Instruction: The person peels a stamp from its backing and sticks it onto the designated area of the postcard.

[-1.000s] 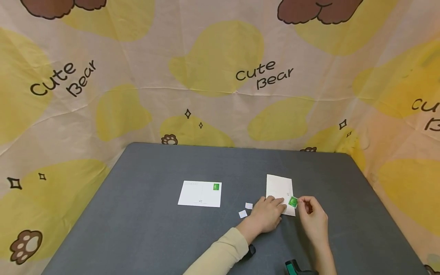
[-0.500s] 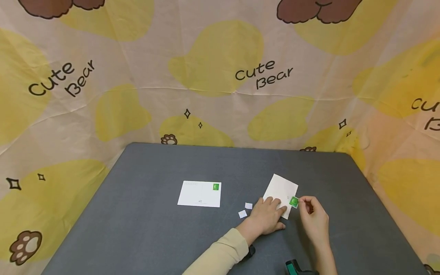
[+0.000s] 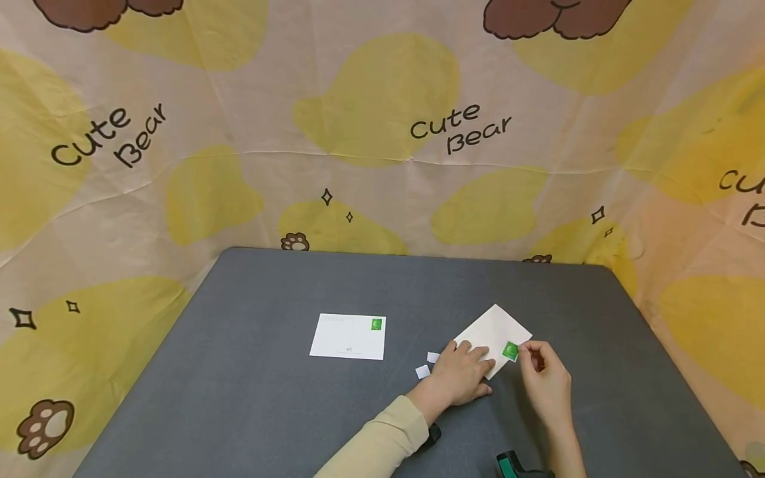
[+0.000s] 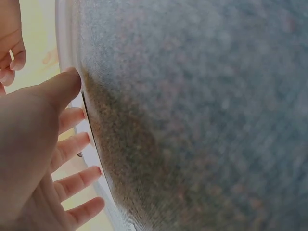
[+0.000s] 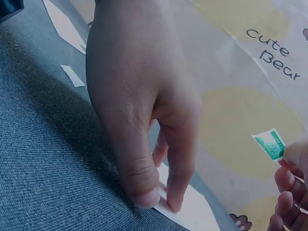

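Observation:
My left hand [image 3: 461, 375] lies with fingers spread on a white card [image 3: 493, 325], holding it to the table; the card sits at a slant. In the left wrist view the left hand [image 4: 38, 139] shows its fingers fairly straight, with the card edge-on under their tips. Between thumb and fingers, my right hand [image 3: 546, 382] pinches a green stamp [image 3: 510, 350] by its edge. The stamp overlaps the card's right part in the head view. In the right wrist view the stamp [image 5: 270, 145] stands raised and tilted, apart from the left hand.
Left of centre lies another white postcard [image 3: 343, 337] bearing a green stamp [image 3: 376, 324] in its upper right corner. Small white paper pieces [image 3: 422, 372] lie beside the left hand. A black and green object [image 3: 516, 466] shows at the front edge. A patterned cloth [image 3: 370, 133] hangs behind the grey table [image 3: 251, 398].
The card under my left hand has turned clockwise, its top swinging right. The left fingers shifted slightly with it. My right hand still pinches the stamp in nearly the same place.

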